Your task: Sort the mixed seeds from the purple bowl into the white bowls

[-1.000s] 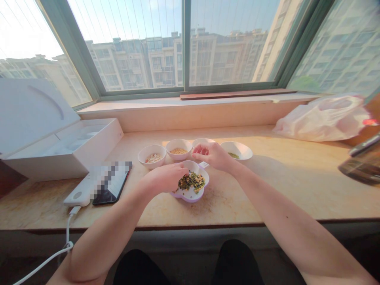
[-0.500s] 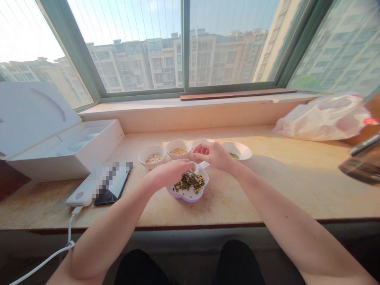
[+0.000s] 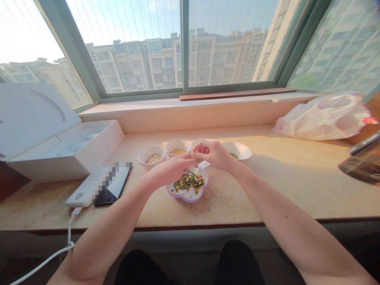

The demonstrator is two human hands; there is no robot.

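Observation:
A small purple-rimmed white dish [image 3: 184, 196] sits in front of me, with mixed green, black and yellowish beans [image 3: 190, 182] in it. Over the dish's back left part is my left hand [image 3: 177, 165], its fingers stretched out and a little apart just above the beans. My right hand [image 3: 213, 154] hovers behind the dish, in front of a white bowl [image 3: 202, 141] that it partly covers. Its fingers are curled together with the tips close; anything between them is too small to make out. A white label tab [image 3: 204, 164] sticks out at the dish's back.
Behind the dish stand a bowl of pale flakes or seeds [image 3: 152, 151], a bowl of yellow beans [image 3: 178, 143] and a bowl of green beans [image 3: 242, 148]. To the left lie a phone [image 3: 108, 196], a power bank [image 3: 80, 194] and an open white box [image 3: 68, 162]; a plastic bag [image 3: 320, 118] is at right.
My left hand has lifted slightly from the beans, and its fingers have straightened toward the right. My right hand stays nearly in place, behind the dish.

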